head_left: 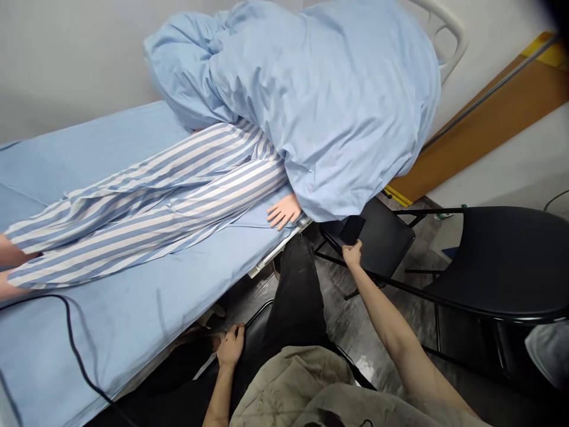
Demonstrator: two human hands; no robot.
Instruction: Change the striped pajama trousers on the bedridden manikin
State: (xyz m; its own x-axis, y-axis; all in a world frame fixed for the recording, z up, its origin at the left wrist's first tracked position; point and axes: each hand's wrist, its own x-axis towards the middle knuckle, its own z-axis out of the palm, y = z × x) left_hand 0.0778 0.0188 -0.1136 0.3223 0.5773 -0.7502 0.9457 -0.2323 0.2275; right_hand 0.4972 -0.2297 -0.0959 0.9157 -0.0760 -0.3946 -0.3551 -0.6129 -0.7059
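My right hand (352,254) reaches out at the right and grips a flat black object like a phone (352,229) by its near end, above a black folding chair's seat (386,234). Low in the view, my left hand (230,347) has its fingers curled over the edge of the black chair (256,326) under me. Beside my legs, a figure in blue-and-white striped trousers (178,198) lies on the bed. A bulky light blue quilt (320,101) hides its upper body. One pale, doll-like hand (284,212) sticks out from under the quilt.
The bed's blue sheet (213,267) runs along my left, with a black cable (71,338) across its foot end. A black chair backrest (511,261) stands at the right. Behind it, a brown board (480,124) leans on the wall. A pale bed rail (457,35) rises at the top.
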